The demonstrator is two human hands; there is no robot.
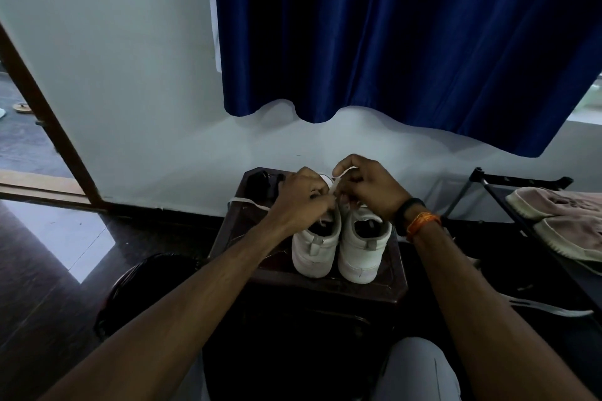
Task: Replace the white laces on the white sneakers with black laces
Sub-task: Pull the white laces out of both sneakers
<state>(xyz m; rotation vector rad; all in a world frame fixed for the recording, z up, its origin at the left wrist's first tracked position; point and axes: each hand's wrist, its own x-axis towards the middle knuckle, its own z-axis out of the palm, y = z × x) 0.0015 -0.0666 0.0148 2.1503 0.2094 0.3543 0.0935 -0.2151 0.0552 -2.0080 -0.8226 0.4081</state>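
Two white sneakers stand heel-first toward me on a small dark wooden table (374,286): the left sneaker (314,247) and the right sneaker (363,249). Both hands work over the left sneaker's lacing. My left hand (301,197) has its fingers curled over the eyelets and pinches the white lace (247,202), whose loose end trails left across the table. My right hand (365,182) pinches a loop of the same white lace above the shoe. A dark bundle (259,184), possibly the black laces, lies at the table's far left corner.
A white wall and a blue curtain (407,42) rise behind the table. A dark shoe rack (508,195) on the right holds pinkish-beige shoes (566,221). A black round bin (146,290) stands at the lower left. An open doorway (29,127) is at the far left.
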